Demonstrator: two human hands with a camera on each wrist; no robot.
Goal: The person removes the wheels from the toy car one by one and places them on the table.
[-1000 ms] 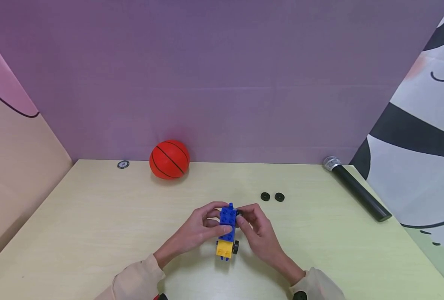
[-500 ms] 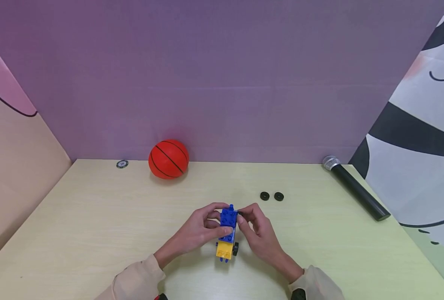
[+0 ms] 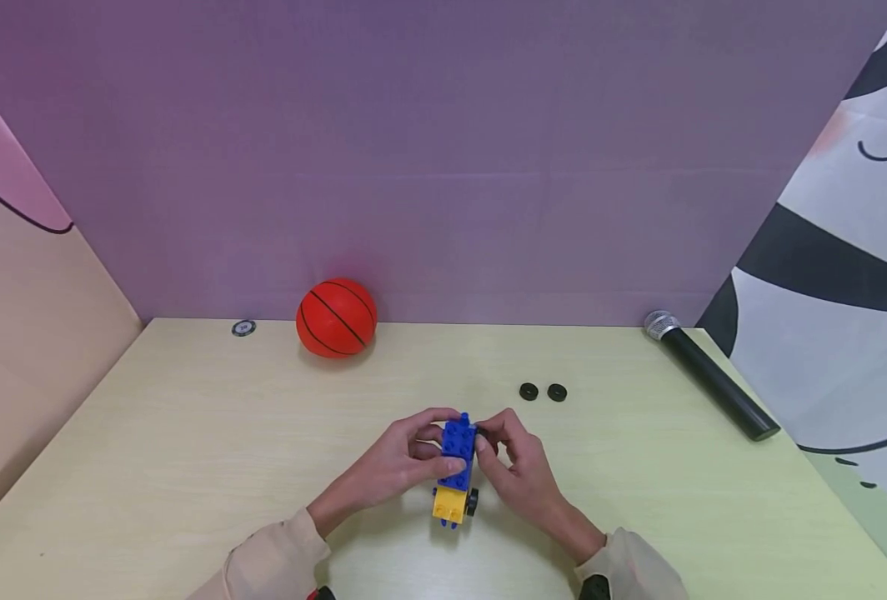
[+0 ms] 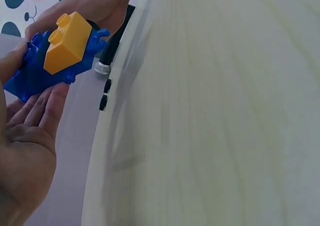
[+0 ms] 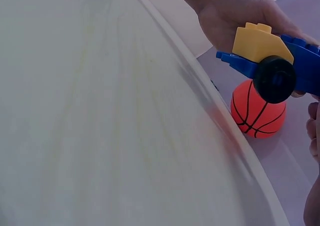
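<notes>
A toy car of blue building blocks (image 3: pixel 458 442) with a yellow brick (image 3: pixel 449 504) at its near end is held above the table. My left hand (image 3: pixel 391 467) grips it from the left, thumb on top and fingers along the far left side. At the car's far right side, my right hand (image 3: pixel 522 471) pinches a small black wheel (image 3: pixel 481 432), mostly covered by the fingers. Another black wheel (image 5: pixel 274 79) sits on the near right side, beside the yellow brick. In the left wrist view, no wheel shows on the blue pegs near the yellow brick (image 4: pixel 67 43).
Two loose black wheels (image 3: pixel 543 392) lie beyond my right hand. A red toy basketball (image 3: pixel 336 318) and a round chip-like disc (image 3: pixel 244 328) are at the back left. A black microphone (image 3: pixel 714 379) lies along the right edge. A purple panel (image 3: pixel 443 167) stands behind the table.
The car has shifted slightly toward me, still in my left hand. My right fingers stay at its far right side, with only small movements around the wheel.
</notes>
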